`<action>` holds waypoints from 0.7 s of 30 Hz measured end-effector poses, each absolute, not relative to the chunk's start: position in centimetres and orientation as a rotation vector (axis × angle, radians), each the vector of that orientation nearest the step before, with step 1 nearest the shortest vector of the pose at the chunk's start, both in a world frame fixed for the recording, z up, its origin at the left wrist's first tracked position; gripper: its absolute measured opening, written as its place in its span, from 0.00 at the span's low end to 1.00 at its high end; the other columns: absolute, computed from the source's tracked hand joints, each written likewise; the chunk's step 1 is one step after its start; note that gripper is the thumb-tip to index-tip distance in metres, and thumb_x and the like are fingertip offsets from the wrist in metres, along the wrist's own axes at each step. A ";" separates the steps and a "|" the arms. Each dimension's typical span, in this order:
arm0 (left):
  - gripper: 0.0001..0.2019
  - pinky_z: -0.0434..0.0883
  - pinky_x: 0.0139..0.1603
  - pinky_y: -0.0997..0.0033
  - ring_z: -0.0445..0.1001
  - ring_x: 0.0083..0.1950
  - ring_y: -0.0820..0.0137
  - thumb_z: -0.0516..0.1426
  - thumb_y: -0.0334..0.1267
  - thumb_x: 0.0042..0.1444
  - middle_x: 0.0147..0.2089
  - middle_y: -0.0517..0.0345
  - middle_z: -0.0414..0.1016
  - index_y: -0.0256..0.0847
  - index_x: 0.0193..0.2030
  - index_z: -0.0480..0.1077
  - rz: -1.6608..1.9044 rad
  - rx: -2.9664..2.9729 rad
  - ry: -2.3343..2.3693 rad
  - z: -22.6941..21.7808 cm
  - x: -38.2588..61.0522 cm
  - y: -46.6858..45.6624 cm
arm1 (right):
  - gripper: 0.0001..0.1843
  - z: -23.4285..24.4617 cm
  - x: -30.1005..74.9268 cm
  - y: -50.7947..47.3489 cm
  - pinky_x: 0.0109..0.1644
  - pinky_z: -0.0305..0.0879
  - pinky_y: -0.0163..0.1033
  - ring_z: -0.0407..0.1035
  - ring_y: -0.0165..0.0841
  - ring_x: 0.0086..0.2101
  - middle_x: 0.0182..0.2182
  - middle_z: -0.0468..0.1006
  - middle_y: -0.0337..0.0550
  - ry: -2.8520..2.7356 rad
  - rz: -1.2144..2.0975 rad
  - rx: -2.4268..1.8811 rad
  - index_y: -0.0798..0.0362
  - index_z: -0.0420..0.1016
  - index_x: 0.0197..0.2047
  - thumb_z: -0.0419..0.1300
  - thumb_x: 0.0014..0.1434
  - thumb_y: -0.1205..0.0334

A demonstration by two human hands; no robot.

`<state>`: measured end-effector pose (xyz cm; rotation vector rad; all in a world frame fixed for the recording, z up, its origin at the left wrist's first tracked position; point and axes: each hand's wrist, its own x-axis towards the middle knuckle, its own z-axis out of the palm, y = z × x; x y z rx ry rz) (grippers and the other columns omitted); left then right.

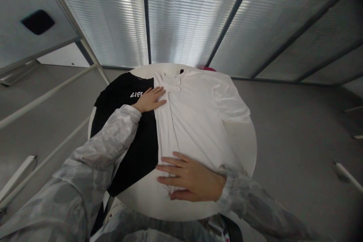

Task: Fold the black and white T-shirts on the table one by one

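Note:
A white T-shirt [195,117] lies spread on a round white table [147,204], its left part folded over on itself in a lengthwise strip. My left hand [150,99] rests flat on that folded strip near the collar, fingers spread. Lower down, my right hand [193,177] lies flat near the shirt's bottom hem, with its fingers apart. Beside the white shirt on the left is a black T-shirt [141,140] with white printing on its chest; my left wrist and sleeve cross over it. The black shirt's right side meets or goes under the white one; I cannot tell which.
Ribbed translucent panels [181,19] with dark frames stand behind the table. A pale metal rail frame [48,96] runs along the left. Something red [209,69] shows at the table's far edge. Grey floor [295,132] surrounds the table.

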<state>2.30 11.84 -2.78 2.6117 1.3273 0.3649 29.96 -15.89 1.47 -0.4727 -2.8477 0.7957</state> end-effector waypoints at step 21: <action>0.40 0.47 0.85 0.46 0.54 0.86 0.55 0.46 0.68 0.75 0.85 0.46 0.55 0.46 0.83 0.61 0.442 2.641 1.267 -2.2 2.1 11.6 | 0.27 6.4 42.1 6.4 0.67 0.73 0.56 0.76 0.48 0.60 0.63 0.79 0.61 -1.741 0.003 -1.870 0.50 0.75 0.70 0.60 0.76 0.45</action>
